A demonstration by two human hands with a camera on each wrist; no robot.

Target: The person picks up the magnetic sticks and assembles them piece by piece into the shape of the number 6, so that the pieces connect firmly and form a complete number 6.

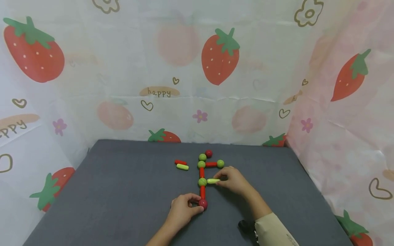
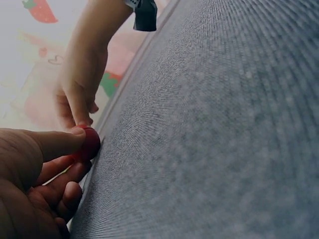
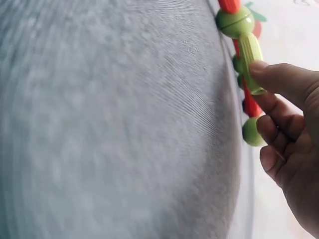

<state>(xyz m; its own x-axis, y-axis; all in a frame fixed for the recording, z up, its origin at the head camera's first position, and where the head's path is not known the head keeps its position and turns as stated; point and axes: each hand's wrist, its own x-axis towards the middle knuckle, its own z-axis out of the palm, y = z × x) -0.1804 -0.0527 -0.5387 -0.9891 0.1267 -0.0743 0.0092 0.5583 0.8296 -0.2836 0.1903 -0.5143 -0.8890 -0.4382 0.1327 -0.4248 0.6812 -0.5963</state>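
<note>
A figure of red rods and balls lies on the dark grey table. My left hand pinches the red ball at its near end between thumb and fingers. From that ball a red rod runs up to a green ball. My right hand pinches a yellow-green rod, whose far end touches this green ball. Farther up, another red rod leads to a second green ball. A sideways red rod joins that one to a green ball at the right.
Past the figure's top sit a green ball and a dark red ball. Left of it lie a loose red rod and a yellow-green rod. Strawberry-printed cloth hangs behind the grey table.
</note>
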